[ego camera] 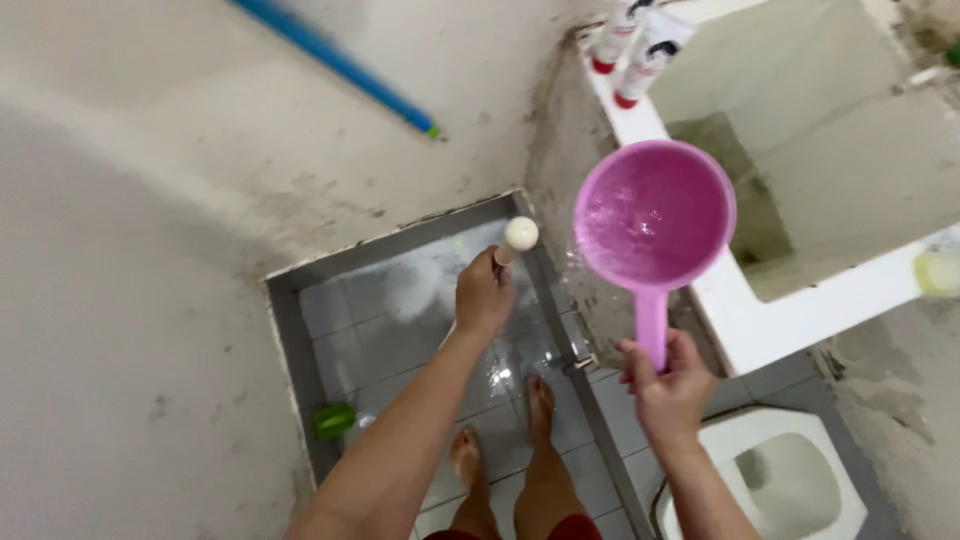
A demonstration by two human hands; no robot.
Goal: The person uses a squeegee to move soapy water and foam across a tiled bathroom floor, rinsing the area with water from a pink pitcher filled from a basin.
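In the right hand (pixel 668 385), a water-filled pink dipper (pixel 655 215).

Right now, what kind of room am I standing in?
Most likely a simple bathroom or washroom: a squat toilet is set in the wet tiled floor, a concrete water basin stands beside it, and your right hand holds a pink water dipper.

Dipper (pixel 654 215) right of brush handle (pixel 519 236), squat toilet (pixel 790 478) below water tank (pixel 790 320)
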